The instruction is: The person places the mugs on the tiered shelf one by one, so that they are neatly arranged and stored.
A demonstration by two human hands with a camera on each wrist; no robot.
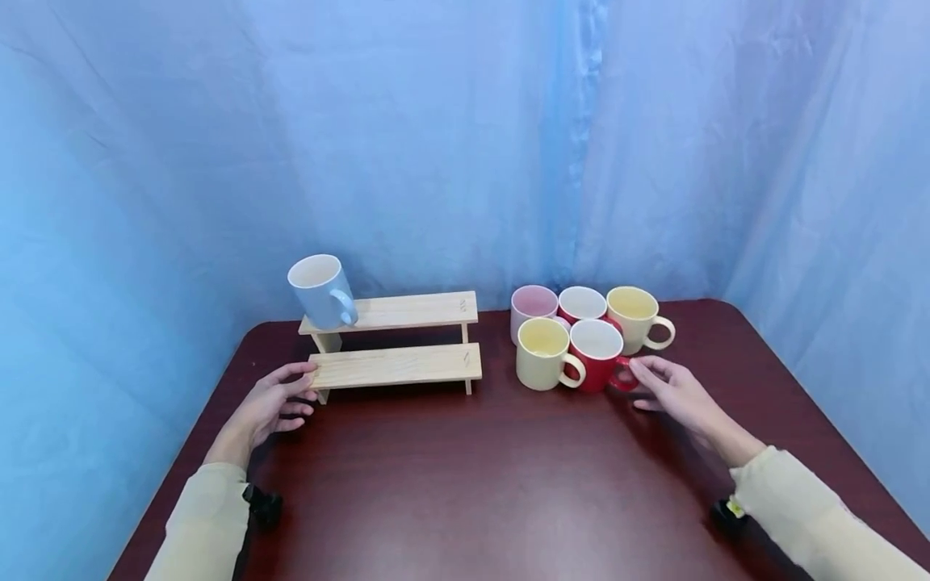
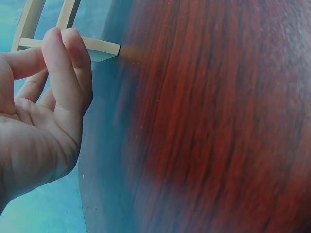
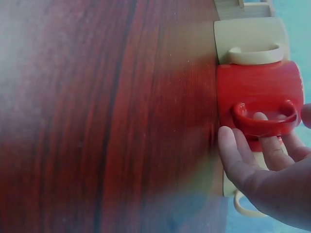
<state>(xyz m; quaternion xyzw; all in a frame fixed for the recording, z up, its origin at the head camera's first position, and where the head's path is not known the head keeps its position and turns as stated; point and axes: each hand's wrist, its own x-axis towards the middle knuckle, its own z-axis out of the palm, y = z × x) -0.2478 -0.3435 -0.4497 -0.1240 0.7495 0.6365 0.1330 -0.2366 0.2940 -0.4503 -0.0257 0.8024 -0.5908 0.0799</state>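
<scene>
My right hand [image 1: 676,395] is at the front red mug [image 1: 592,379], with fingers through the loop of its handle [image 3: 265,127] and the thumb by the handle's top. That mug stands upright, white inside, close beside a cream mug [image 1: 538,367]. My left hand [image 1: 269,407] is at the left end of the lower board of a two-step wooden rack [image 1: 395,367], fingers loosely bent and fingertips right at the board's edge. In the left wrist view its bent fingers [image 2: 60,73] overlap the rack's end. A light blue mug [image 1: 320,298] stands on the upper board's left end.
Behind the front mugs stand a pink mug [image 1: 534,303], another red mug [image 1: 581,301] and a yellow mug [image 1: 635,311], packed closely. All are on a dark reddish wooden table [image 1: 465,476] with rounded back corners. Pale blue curtains [image 1: 436,145] hang behind and at both sides.
</scene>
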